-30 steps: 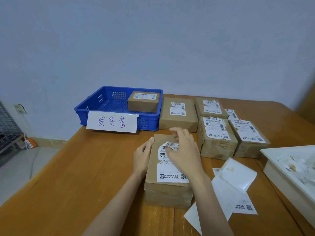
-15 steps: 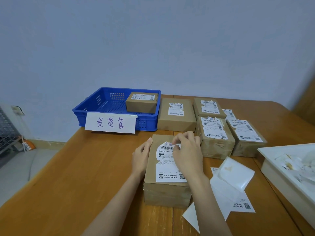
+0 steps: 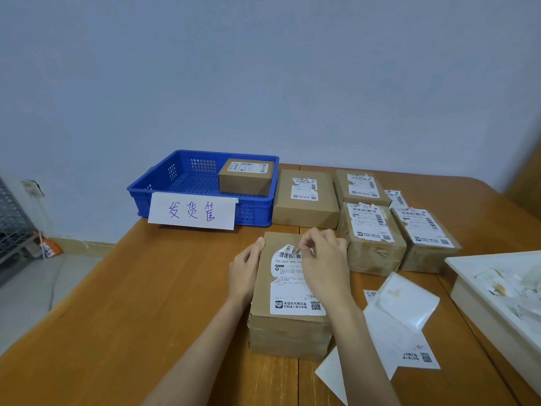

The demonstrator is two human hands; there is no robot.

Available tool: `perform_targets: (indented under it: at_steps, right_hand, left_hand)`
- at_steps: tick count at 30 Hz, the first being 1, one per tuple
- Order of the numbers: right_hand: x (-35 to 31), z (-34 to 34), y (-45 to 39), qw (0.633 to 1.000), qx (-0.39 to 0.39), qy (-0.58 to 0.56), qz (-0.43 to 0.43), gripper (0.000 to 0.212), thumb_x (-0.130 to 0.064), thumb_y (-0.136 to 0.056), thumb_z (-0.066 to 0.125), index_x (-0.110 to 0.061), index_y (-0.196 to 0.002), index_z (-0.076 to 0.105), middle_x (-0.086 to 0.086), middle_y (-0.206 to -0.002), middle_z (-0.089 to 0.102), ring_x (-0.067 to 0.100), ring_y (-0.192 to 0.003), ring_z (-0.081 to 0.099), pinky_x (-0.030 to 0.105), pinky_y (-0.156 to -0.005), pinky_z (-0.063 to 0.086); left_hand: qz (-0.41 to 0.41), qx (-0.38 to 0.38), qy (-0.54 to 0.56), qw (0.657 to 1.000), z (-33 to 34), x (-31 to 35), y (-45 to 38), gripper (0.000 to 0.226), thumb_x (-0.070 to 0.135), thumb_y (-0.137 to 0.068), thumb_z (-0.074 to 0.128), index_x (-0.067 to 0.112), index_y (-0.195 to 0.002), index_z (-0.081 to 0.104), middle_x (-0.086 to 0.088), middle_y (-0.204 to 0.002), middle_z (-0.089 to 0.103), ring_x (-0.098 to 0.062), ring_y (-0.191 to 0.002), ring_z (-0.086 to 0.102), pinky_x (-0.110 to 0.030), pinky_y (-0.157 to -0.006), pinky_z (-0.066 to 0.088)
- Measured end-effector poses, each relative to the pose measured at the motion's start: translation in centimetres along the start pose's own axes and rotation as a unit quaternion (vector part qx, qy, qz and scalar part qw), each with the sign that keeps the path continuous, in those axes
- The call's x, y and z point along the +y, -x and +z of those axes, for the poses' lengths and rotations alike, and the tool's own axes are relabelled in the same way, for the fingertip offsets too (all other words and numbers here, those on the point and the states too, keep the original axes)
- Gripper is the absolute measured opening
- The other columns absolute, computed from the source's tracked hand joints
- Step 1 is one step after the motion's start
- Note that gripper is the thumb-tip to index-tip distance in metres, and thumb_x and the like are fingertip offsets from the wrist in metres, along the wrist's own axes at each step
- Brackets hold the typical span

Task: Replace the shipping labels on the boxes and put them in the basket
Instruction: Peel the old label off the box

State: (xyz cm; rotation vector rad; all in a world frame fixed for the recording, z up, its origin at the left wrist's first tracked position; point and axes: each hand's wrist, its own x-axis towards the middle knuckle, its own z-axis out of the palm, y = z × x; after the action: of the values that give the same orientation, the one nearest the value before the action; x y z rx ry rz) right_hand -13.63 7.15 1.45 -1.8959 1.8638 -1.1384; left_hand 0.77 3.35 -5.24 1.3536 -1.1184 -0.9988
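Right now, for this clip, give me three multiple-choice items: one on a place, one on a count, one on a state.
1. Where is the blue plastic basket?
A. far left of the table, by the wall
B. on the floor
C. at the near right corner

2. How many boxes lie inside it?
A. none
B. one
C. three

3. What is the right hand doing?
A. resting flat on the table
B. lifting a box
C. pinching the torn white label on the brown cardboard box

Answers: 1 A, it stands at the table's far left edge; 2 B, a single small box sits there; 3 C, fingers pinch the label's top edge.
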Motion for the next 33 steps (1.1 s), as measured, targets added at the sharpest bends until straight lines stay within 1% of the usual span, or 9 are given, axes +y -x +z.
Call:
perform_targets:
  at_steps: [3,6,10,17,20,22,26,29,33]
  right_hand:
    - [-0.01,-0.25,0.04,0.999,0.011,-0.033,0.012,0.041,0.000,-0.091,0.047,-0.028,-0.121,0.055,-0.008,-0.114,0.048,0.012,-0.111,0.038,0.021,-0.081,0.033]
    - [0.02,-0.10,0.13,1.000,0.020,0.000,0.011,0.025,-0.002,-0.093,0.050,-0.020,-0.103,0.063,-0.008,-0.113,0.045,0.008,-0.107,0.035,0.016,-0.079,0.031]
    - [0.13,0.07,0.06,0.999,0.023,0.023,-0.007,0.014,-0.006,-0.095,0.051,-0.018,-0.090,0.056,-0.007,-0.108,0.043,0.010,-0.104,0.032,0.018,-0.081,0.029]
    - [0.12,-0.08,0.03,0.999,0.017,-0.037,0.010,0.017,-0.003,-0.090,0.051,-0.020,-0.091,0.056,-0.007,-0.105,0.045,0.012,-0.105,0.036,0.013,-0.072,0.030]
    - [0.01,-0.24,0.06,0.996,0.036,-0.074,0.026,0.032,0.004,-0.086,0.051,-0.022,-0.106,0.054,-0.007,-0.111,0.042,0.011,-0.108,0.043,0.017,-0.080,0.035]
    - [0.03,-0.10,0.19,0.997,0.043,-0.049,0.040,0.024,0.003,-0.087,0.052,-0.015,-0.102,0.056,-0.006,-0.111,0.038,0.012,-0.109,0.044,0.019,-0.079,0.036]
    - [0.45,0.19,0.17,0.998,0.053,0.002,0.042,0.010,-0.002,-0.092,0.052,-0.010,-0.088,0.057,-0.002,-0.109,0.038,0.011,-0.104,0.033,0.013,-0.080,0.023]
    - [0.43,0.19,0.12,0.998,0.052,-0.009,0.034,0.011,-0.005,-0.092,0.051,-0.010,-0.083,0.056,-0.003,-0.106,0.040,0.012,-0.104,0.034,0.015,-0.083,0.024]
    - [-0.04,-0.35,0.22,0.993,0.090,-0.066,0.032,0.013,-0.004,-0.090,0.053,-0.017,-0.094,0.056,-0.007,-0.107,0.041,0.008,-0.102,0.038,0.016,-0.072,0.028]
  left_hand:
    - [0.003,-0.004,0.002,1.000,-0.05,0.03,0.07,0.055,0.054,-0.098,0.049,0.004,-0.078,0.063,0.003,-0.064,0.061,-0.013,-0.066,0.052,-0.035,-0.068,0.037]
    - [-0.002,-0.002,0.003,1.000,-0.01,0.11,0.15,0.051,0.053,-0.098,0.049,0.014,-0.067,0.061,0.006,-0.061,0.059,-0.012,-0.065,0.051,-0.034,-0.068,0.037]
    - [-0.003,0.002,0.000,1.000,0.07,0.26,0.15,0.048,0.053,-0.098,0.049,0.021,-0.062,0.058,0.008,-0.059,0.058,-0.012,-0.064,0.050,-0.035,-0.067,0.036]
    - [0.000,0.005,-0.004,1.000,0.05,0.10,0.04,0.057,0.054,-0.098,0.049,0.003,-0.077,0.062,0.005,-0.063,0.061,-0.012,-0.065,0.052,-0.034,-0.068,0.038]
    - [0.008,0.003,-0.005,1.000,-0.07,0.08,0.16,0.057,0.053,-0.098,0.049,0.000,-0.081,0.062,0.003,-0.065,0.061,-0.012,-0.066,0.051,-0.035,-0.068,0.037]
    - [0.006,0.006,-0.006,1.000,-0.02,0.27,0.26,0.059,0.053,-0.098,0.048,-0.002,-0.081,0.061,0.003,-0.065,0.060,-0.012,-0.066,0.051,-0.034,-0.068,0.037]
    - [0.000,0.004,-0.004,1.000,0.09,0.43,0.31,0.053,0.052,-0.098,0.049,0.008,-0.070,0.060,0.007,-0.060,0.058,-0.010,-0.063,0.050,-0.034,-0.068,0.037]
    - [-0.003,0.003,-0.002,1.000,0.02,0.33,0.25,0.054,0.053,-0.098,0.049,0.008,-0.070,0.060,0.007,-0.060,0.058,-0.011,-0.063,0.050,-0.034,-0.067,0.036]
    - [-0.002,0.003,-0.006,1.000,0.03,0.37,0.28,0.054,0.052,-0.099,0.049,0.007,-0.073,0.063,0.008,-0.060,0.060,-0.010,-0.063,0.052,-0.034,-0.067,0.038]
